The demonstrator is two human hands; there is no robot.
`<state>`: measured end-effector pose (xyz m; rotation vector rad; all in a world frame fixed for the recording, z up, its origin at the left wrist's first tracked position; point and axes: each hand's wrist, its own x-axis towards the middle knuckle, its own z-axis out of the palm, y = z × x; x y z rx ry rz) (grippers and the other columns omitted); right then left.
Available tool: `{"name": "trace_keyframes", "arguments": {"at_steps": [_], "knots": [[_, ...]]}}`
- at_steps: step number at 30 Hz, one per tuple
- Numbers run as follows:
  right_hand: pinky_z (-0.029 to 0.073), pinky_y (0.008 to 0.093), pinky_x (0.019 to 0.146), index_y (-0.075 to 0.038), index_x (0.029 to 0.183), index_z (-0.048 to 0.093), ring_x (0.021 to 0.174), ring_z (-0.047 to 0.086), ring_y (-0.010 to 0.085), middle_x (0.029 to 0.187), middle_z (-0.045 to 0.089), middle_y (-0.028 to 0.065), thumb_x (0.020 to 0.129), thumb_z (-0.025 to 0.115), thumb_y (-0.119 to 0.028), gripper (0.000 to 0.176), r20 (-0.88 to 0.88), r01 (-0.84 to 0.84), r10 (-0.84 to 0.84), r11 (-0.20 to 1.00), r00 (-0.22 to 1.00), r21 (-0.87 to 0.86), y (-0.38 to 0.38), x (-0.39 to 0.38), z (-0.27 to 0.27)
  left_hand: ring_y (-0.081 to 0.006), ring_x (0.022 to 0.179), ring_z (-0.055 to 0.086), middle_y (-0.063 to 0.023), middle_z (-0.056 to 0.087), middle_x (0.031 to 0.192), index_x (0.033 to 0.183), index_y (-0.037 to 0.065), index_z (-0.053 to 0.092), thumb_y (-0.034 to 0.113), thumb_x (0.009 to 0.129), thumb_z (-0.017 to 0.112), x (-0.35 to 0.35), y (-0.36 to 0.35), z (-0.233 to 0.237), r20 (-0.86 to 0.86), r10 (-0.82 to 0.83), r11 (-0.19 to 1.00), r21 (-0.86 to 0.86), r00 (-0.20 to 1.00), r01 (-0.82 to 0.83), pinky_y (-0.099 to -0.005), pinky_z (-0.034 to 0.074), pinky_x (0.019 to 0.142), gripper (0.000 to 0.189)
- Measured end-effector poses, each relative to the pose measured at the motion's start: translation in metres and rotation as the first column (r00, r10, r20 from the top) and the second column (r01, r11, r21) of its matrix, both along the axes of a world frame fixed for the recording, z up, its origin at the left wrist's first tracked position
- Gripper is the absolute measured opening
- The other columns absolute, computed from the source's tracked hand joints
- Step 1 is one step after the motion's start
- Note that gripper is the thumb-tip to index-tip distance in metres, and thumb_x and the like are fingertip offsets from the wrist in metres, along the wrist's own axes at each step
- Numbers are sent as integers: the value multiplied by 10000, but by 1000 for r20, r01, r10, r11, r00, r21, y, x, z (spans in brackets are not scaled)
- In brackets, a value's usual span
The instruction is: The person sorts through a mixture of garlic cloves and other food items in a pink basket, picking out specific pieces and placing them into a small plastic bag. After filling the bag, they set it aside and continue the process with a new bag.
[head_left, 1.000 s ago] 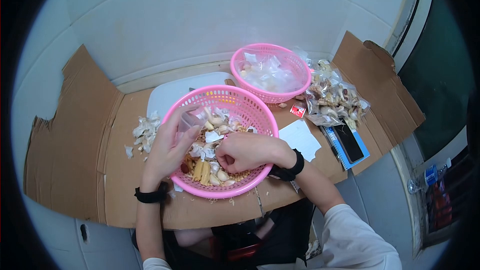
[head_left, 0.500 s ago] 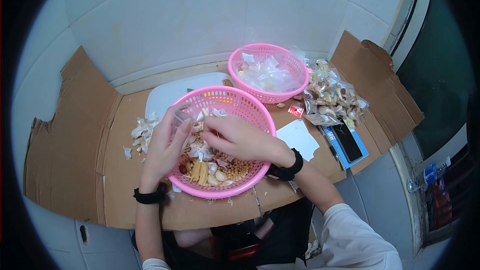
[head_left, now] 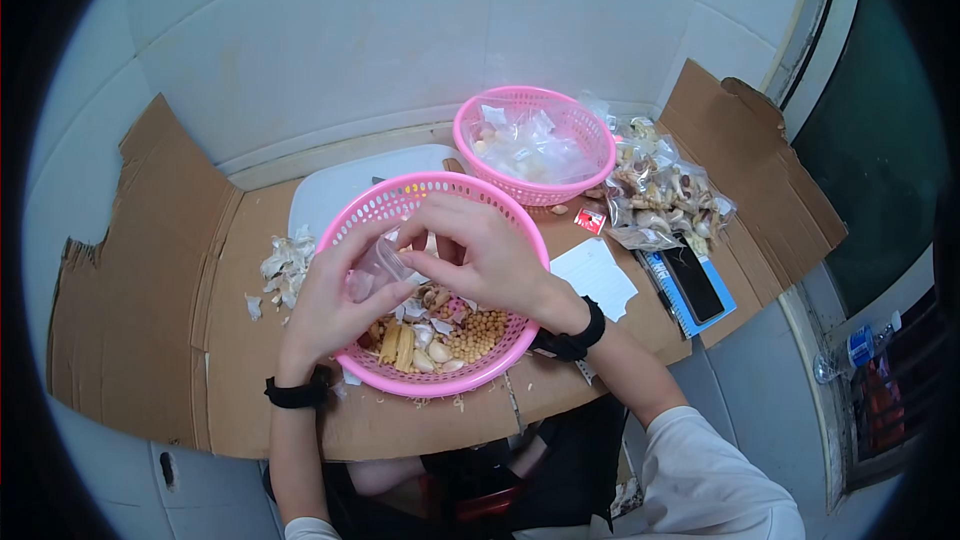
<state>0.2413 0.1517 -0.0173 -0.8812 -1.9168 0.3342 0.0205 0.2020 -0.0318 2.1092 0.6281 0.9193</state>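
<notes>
Over the near pink basket [head_left: 440, 389], my left hand [head_left: 335, 300] is closed round a small clear plastic bag [head_left: 368, 275]. My right hand [head_left: 495, 258] has its thumb and fingers pinched at the bag's right edge. What lies inside the bag is hard to make out. Below the hands, the basket contains garlic cloves [head_left: 438, 351], round tan beans [head_left: 482, 333], yellowish stick-like pieces [head_left: 396, 345] and papery white scraps [head_left: 410, 310]. Both hands hide the middle of the basket.
Behind stands a second pink basket [head_left: 535, 193] with clear bags [head_left: 540, 155]. Filled bags [head_left: 665, 195] are heaped at right, near a phone [head_left: 695, 280] on a blue notebook [head_left: 722, 302]. White paper [head_left: 595, 275] and garlic skins [head_left: 288, 262] lie on the cardboard [head_left: 240, 360].
My right hand has shifted up and turned, and its fingertips now meet the bag's edge. My left hand has tilted, so more of the bag shows.
</notes>
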Motion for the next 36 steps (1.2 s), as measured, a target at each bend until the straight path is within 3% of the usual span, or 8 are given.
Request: {"name": "trace_keyframes", "arguments": {"at_steps": [12, 22, 25, 30, 36], "knots": [[439, 300, 563, -26, 1006, 749, 627, 564, 124, 867, 622, 48, 957, 752, -163, 146, 15, 19, -20, 999, 1000, 44, 5, 0, -9, -254, 1174, 708, -170, 735, 1238, 1415, 11, 609, 216, 814, 877, -1, 3, -3, 2, -42, 999, 29, 999, 42, -384, 533, 1026, 689], [421, 293, 553, -11, 1009, 724, 627, 549, 110, 861, 625, 47, 971, 738, -167, 161, 10, 17, -17, 998, 1000, 55, 3, -1, -5, -247, 1136, 719, -176, 742, 1206, 1395, -6, 615, 211, 840, 855, -1, 1, 0, -11, -36, 999, 18, 999, 36, -380, 545, 996, 642], [410, 279, 552, -4, 1030, 686, 636, 538, 86, 832, 610, 38, 992, 714, -163, 166, -50, 57, -61, 996, 997, -69, -2, -2, 1, -220, 1096, 718, -159, 742, 1171, 1397, -9, 603, 195, 898, 804, -1, -3, 5, -57, 17, 999, -41, 998, -19, -376, 553, 958, 576], [397, 266, 548, 2, 999, 654, 628, 528, 76, 805, 597, 26, 1029, 653, -162, 166, -143, 95, -109, 990, 984, -102, 3, -2, -6, -165, 997, 691, -119, 718, 1090, 1466, 4, 517, 203, 1037, 656, 1, 3, -8, 104, 33, 995, -93, 994, -23, -334, 555, 888, 493], [416, 304, 549, -12, 896, 652, 584, 553, 110, 708, 598, 34, 1006, 667, -164, 188, -7, 89, -91, 985, 996, -146, 0, 1, -4, -160, 960, 682, -122, 705, 1086, 1506, 21, 460, 291, 1094, 564, -1, 2, -8, 114, 45, 988, -153, 992, -28, -318, 545, 881, 503]]}}
